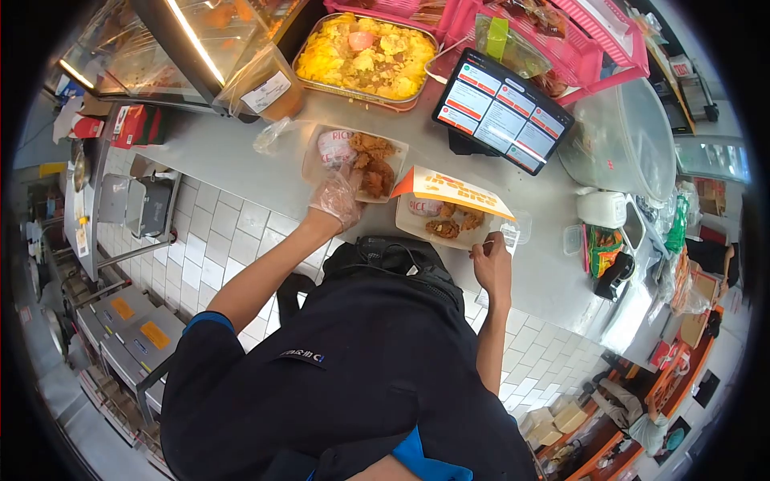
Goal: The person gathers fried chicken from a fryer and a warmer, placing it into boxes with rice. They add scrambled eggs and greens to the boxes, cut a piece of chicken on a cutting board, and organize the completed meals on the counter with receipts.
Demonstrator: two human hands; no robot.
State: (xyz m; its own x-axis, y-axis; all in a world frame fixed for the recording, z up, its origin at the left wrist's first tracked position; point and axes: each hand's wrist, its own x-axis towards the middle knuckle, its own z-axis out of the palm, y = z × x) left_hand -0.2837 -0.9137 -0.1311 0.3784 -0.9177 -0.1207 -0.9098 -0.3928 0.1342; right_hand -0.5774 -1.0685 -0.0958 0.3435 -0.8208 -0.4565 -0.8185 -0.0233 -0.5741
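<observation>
Resting on the counter point(216, 156): two meal boxes are seen side by side, the left box point(310, 164) and the right box point(406, 221), both apparently made of thin card.
Left box: a wrapped bundle marked RICE point(335, 145) and brown fried pieces point(374, 170) are contained in it, with the top uncovered.
Right box: fried food point(443, 229) and a second wrapped bundle point(422, 207) are contained, and a printed orange-and-white flap point(457, 189) is raised along the far side.
Left hand point(337, 196): it is covered by a clear glove and reached over the near edge of the left box, by the bundle; whether anything is gripped cannot be told.
Right hand point(491, 253): the fingers are bent at the near right corner of the right box, beside a white slip point(511, 233); whether card or paper is pinched cannot be told.
Handling: each box is judged light but bendable, its walls easily dented when squeezed; the load should be supported from below, with opposite walls held near the corners.
Fried pieces: a greasy, crumbly crust is expected, so a gentle hold is called for.
Beyond: a tablet point(504, 111) and a tray of yellow food point(362, 60) are placed.
</observation>
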